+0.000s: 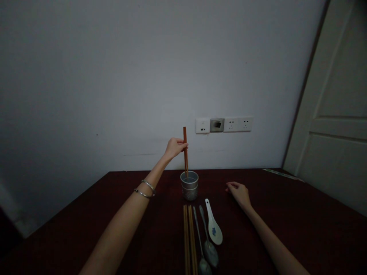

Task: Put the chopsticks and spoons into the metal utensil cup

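Note:
My left hand (175, 147) pinches a pair of reddish-brown chopsticks (185, 154) near their upper part. They stand nearly upright, with their lower tips at the mouth of a grey metal cup (189, 191). My right hand (238, 193) rests on the table to the right of the cup, its fingers curled in; whether anything is inside them is hidden. In front of the cup lie several lighter wooden chopsticks (189, 238), two metal spoons (211, 254) and a white ceramic spoon (214, 230) with a blue mark, side by side.
The dark red table (149, 244) meets a pale wall (137, 76) at its back edge. Sockets and switch plates (231, 125) are set in the wall above. A light panelled door (338, 122) stands at the right. A thin strip (282, 174) lies at the table's back right.

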A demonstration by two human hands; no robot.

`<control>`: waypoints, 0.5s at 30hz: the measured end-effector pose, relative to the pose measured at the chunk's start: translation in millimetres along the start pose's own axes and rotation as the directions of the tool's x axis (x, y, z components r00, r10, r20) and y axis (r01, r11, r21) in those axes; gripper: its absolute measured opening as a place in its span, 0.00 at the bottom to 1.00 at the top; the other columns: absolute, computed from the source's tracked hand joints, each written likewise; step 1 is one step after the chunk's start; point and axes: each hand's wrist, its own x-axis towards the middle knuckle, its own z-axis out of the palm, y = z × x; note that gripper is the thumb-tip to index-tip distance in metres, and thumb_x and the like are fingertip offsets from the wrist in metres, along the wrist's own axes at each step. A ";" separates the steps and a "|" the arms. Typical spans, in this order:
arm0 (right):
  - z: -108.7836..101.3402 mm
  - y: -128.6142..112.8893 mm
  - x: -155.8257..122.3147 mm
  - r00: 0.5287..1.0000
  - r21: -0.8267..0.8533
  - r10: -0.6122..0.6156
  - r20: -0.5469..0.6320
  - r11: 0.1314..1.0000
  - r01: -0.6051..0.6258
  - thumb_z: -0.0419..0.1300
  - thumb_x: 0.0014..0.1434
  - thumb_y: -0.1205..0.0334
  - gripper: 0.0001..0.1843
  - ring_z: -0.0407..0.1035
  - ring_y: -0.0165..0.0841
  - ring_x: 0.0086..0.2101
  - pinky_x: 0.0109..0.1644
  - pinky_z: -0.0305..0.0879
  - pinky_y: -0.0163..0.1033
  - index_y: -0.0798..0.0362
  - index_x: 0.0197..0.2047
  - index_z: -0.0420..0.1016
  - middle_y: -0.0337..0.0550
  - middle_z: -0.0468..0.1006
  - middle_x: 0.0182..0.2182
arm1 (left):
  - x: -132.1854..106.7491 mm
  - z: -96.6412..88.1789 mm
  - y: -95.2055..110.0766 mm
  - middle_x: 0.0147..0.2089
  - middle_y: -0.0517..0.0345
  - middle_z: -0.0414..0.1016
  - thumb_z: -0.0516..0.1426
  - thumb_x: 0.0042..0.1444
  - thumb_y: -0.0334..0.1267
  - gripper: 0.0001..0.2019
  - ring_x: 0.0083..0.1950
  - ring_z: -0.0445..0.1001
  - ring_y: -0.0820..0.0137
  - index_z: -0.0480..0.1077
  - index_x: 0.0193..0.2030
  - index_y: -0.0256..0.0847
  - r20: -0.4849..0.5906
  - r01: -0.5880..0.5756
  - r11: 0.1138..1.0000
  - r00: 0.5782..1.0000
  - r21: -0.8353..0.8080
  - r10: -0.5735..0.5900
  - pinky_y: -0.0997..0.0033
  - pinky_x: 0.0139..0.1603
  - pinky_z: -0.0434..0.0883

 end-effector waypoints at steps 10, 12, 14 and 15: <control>-1.8 -5.7 -1.7 1.000 -0.065 0.007 0.020 0.998 -0.006 0.51 0.47 0.54 0.17 0.72 0.37 0.27 0.33 0.62 0.36 0.57 0.29 0.75 0.44 0.77 0.20 | -8.9 14.5 -43.3 0.24 0.53 0.75 0.57 0.48 0.30 0.05 0.23 0.69 0.76 0.72 0.24 0.31 0.045 0.115 0.993 0.992 0.007 -0.116 0.79 0.24 0.65; -1.9 -6.2 -2.1 1.000 -0.070 -0.010 0.007 0.997 0.010 0.52 0.47 0.54 0.17 0.71 0.37 0.27 0.33 0.62 0.36 0.57 0.29 0.76 0.44 0.77 0.20 | -9.0 16.1 -51.5 0.23 0.54 0.75 0.57 0.47 0.29 0.05 0.23 0.70 0.76 0.71 0.23 0.31 0.033 0.142 0.990 0.989 0.008 -0.143 0.78 0.26 0.66; -2.2 -7.0 -2.4 1.000 -0.078 -0.010 0.004 0.997 0.011 0.52 0.47 0.54 0.17 0.71 0.37 0.26 0.32 0.61 0.36 0.57 0.28 0.76 0.44 0.77 0.20 | -10.1 17.6 -58.3 0.23 0.55 0.74 0.58 0.46 0.28 0.05 0.24 0.71 0.75 0.71 0.22 0.31 0.032 0.160 0.987 0.987 -0.011 -0.159 0.76 0.28 0.68; -2.4 -7.5 -2.4 1.000 -0.082 -0.005 0.005 0.997 0.006 0.52 0.47 0.54 0.16 0.71 0.37 0.26 0.32 0.61 0.36 0.57 0.28 0.76 0.44 0.77 0.20 | -11.2 18.3 -61.0 0.23 0.55 0.74 0.58 0.46 0.28 0.05 0.25 0.72 0.74 0.71 0.22 0.31 0.037 0.164 0.986 0.986 -0.028 -0.163 0.75 0.29 0.69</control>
